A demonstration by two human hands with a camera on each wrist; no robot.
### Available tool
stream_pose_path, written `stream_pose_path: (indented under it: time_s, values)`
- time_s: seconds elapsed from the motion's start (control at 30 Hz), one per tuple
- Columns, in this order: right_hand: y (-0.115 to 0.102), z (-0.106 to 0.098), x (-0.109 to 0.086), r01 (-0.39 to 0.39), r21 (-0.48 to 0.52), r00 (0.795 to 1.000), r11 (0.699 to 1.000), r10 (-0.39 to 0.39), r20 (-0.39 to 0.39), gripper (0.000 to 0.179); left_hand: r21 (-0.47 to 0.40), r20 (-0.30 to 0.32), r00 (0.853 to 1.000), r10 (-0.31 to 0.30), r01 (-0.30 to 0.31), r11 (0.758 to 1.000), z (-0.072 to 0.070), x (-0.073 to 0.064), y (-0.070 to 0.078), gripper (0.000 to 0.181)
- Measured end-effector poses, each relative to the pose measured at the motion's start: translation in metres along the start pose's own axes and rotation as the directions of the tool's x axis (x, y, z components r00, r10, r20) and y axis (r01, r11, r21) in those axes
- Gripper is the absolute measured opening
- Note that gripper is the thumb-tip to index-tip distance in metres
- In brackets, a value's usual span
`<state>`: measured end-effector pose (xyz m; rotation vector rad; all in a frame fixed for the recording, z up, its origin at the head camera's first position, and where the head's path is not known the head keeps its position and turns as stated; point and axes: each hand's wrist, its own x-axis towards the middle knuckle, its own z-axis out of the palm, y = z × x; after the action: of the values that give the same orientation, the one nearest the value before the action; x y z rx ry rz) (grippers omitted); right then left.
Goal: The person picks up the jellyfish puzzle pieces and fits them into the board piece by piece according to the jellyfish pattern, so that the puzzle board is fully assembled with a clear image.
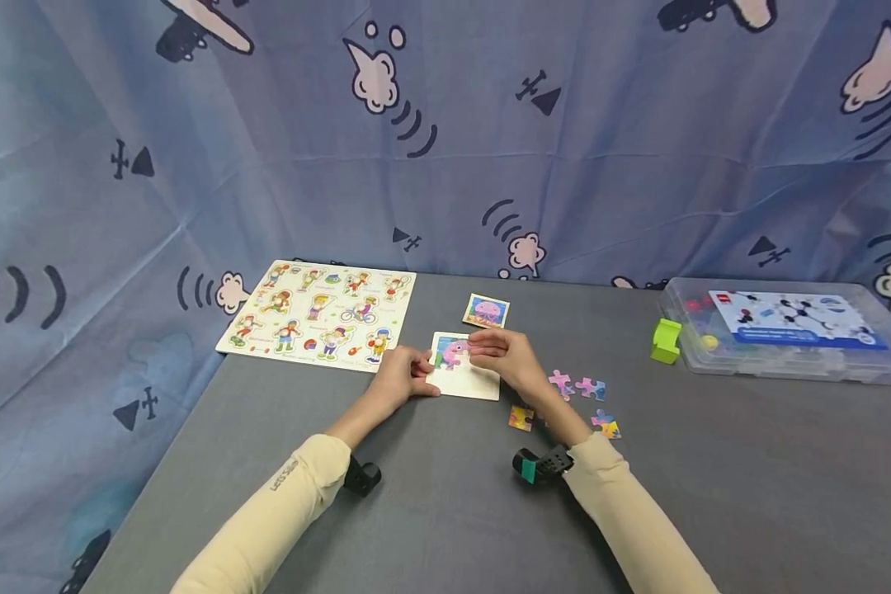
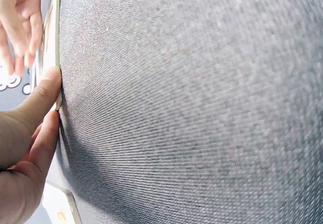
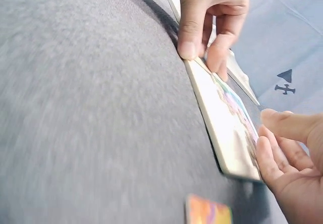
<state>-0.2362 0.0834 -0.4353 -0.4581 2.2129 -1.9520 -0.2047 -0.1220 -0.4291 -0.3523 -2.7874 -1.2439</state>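
Note:
A small pale puzzle board lies on the grey table, its upper part bearing fitted pieces with a pink figure. My left hand holds the board's left edge; in the left wrist view the thumb lies against its rim. Over the upper right of the board is my right hand, its fingers loosely bent near the fitted pieces. No piece shows between those fingers in the right wrist view. Loose jigsaw pieces lie right of the board, partly hidden by the right forearm.
Behind the board lies a small picture card with a pink sea creature. A large board of sporting figures is at the back left. A green block stands beside a clear lidded box at the right. A patterned blue curtain hangs behind.

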Motion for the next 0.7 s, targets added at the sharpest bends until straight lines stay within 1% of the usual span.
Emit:
stream_pose_path:
  time_s: [0.13, 0.37, 0.5, 0.63, 0.7]
  values:
    - [0.001, -0.016, -0.01, -0.052, -0.001, 0.998, 0.999, 0.052, -0.032, 0.034, -0.021, 0.006, 1.0, 0.002, -0.002, 1.0, 0.001, -0.001, -0.001, 0.031]
    - [0.004, -0.051, -0.03, -0.063, -0.013, 0.995, 0.998, 0.062, -0.076, 0.036, -0.019, -0.012, 1.0, 0.019, -0.019, 1.0, 0.0, -0.002, -0.003, 0.032]
    - [0.003, -0.068, -0.042, -0.078, -0.026, 0.992, 0.997, 0.075, -0.104, 0.038, -0.02, -0.01, 1.0, 0.01, -0.01, 1.0, 0.0, -0.001, -0.002, 0.032]
    - [0.003, -0.084, -0.051, -0.076, -0.058, 0.991, 0.995, 0.068, -0.118, 0.038, -0.026, 0.0, 1.0, -0.006, 0.006, 1.0, 0.001, -0.001, -0.002, 0.031]
    - [0.005, -0.092, -0.055, -0.047, -0.083, 0.993, 0.995, 0.037, -0.115, 0.037, -0.028, 0.003, 1.0, -0.013, 0.013, 1.0, 0.001, 0.0, -0.001, 0.031]
